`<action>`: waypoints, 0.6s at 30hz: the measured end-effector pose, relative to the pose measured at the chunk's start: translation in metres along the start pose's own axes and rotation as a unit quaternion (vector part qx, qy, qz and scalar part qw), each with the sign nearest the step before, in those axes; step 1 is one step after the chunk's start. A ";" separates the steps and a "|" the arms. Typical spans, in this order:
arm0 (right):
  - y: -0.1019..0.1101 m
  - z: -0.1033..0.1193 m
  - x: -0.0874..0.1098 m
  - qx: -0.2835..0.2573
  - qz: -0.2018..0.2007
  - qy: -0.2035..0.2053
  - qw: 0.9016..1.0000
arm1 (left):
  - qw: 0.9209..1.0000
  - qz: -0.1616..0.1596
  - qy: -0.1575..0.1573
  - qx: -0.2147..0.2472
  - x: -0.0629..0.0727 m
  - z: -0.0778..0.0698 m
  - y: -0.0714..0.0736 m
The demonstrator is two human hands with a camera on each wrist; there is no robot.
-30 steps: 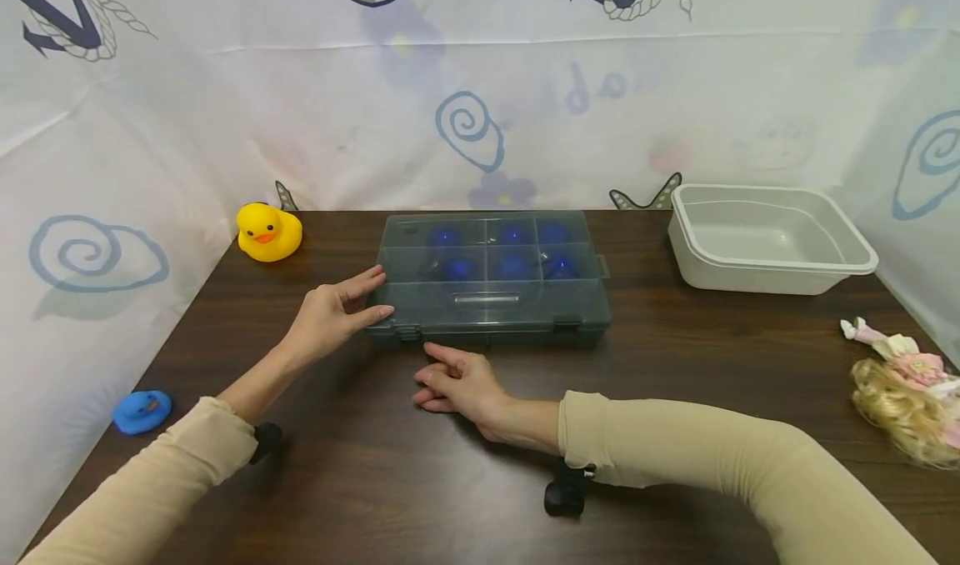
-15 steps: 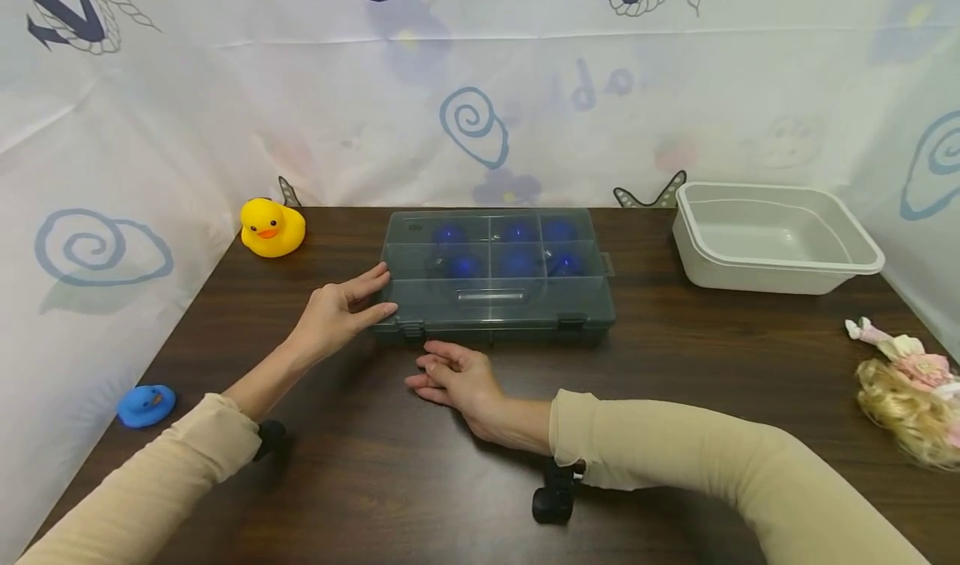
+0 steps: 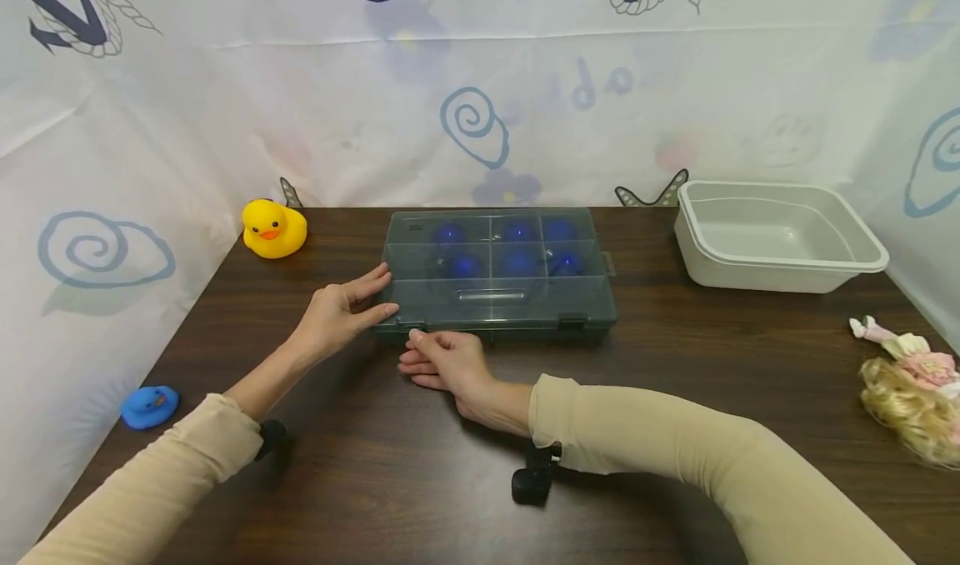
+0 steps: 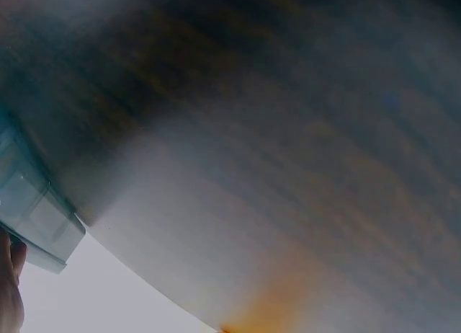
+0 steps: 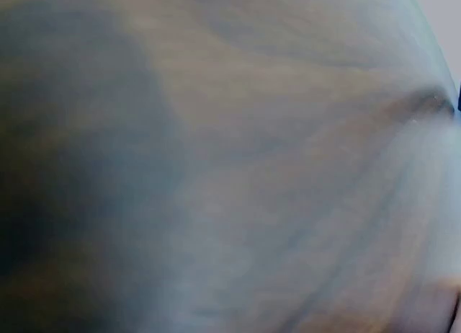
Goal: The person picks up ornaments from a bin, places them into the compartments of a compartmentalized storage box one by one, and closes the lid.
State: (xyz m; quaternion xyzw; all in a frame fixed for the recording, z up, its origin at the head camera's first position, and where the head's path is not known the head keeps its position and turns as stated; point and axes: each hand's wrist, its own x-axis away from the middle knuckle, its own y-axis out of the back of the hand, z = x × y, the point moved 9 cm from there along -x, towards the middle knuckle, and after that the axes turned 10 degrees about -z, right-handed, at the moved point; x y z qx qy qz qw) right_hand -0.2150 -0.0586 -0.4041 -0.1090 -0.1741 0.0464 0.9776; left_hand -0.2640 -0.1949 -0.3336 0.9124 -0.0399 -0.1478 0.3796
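A translucent dark plastic compartment box (image 3: 492, 302) lies on the table, lid down, with several blue round things showing through it. My left hand (image 3: 330, 319) rests at its front left corner, thumb and fingertips on the edge, fingers nearly straight. In the left wrist view the box (image 4: 43, 210) shows at the left side, fingers at its edge. My right hand (image 3: 453, 369) is at the box's front side, thumb tip right at the left latch and the other fingers extended loosely below. Only a blurred bit of that hand shows in the right wrist view.
A yellow rubber duck (image 3: 274, 230) stands at the back left, a small blue duck (image 3: 149, 407) at the left edge. On the right are a pale grey plastic tub (image 3: 780, 269) and a blond doll (image 3: 911, 390). A printed cloth (image 3: 525, 90) hangs behind the table.
My right hand has moved slightly up and left, bringing its thumb to the left latch in place of the extended index finger. The left hand stays on the box's corner.
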 end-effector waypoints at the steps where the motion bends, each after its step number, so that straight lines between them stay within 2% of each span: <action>1: -0.001 0.000 -0.001 0.004 -0.001 -0.002 1.000 | 1.000 0.000 -0.001 0.000 0.000 0.000 0.000; 5: -0.003 -0.002 -0.002 0.022 0.000 -0.010 1.000 | 1.000 0.000 -0.006 -0.005 0.001 -0.002 0.000; 13: -0.012 -0.004 -0.002 0.043 0.029 -0.026 0.998 | 1.000 -0.001 -0.011 -0.014 0.001 -0.002 0.003; 18: -0.008 0.000 0.006 0.063 0.081 -0.033 0.994 | 0.999 0.016 -0.010 -0.032 0.001 -0.003 0.005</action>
